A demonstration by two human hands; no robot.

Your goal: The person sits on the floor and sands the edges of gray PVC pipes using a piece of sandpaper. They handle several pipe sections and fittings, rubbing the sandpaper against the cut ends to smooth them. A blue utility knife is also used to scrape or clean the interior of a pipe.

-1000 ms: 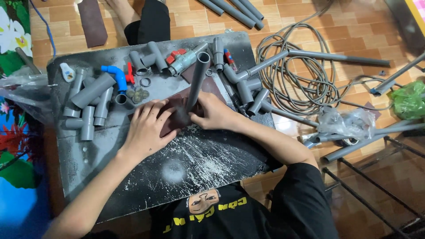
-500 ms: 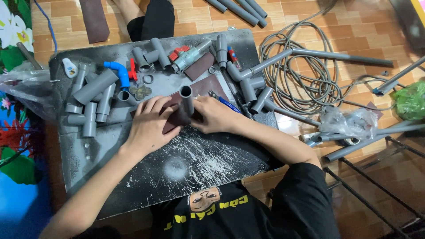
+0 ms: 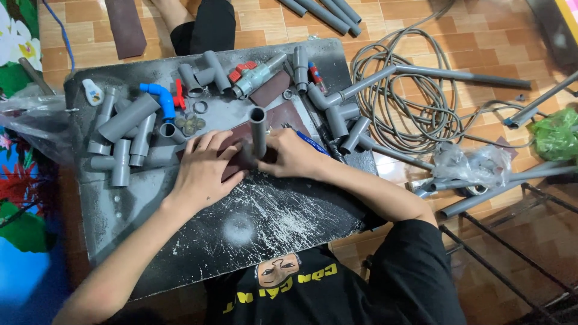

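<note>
The short grey plastic pipe (image 3: 258, 131) stands upright on a sheet of reddish-brown sandpaper (image 3: 241, 150) on the scratched dark work board (image 3: 253, 216); it looks light, stiff and smooth enough to slip, so a firm hold low on its wall seems best. The right hand (image 3: 292, 157) closes around the pipe's lower part, while the left hand (image 3: 203, 165) lies flat and open on the sandpaper, pinning it. Grey pipe fittings (image 3: 123, 141) lie just beyond.
</note>
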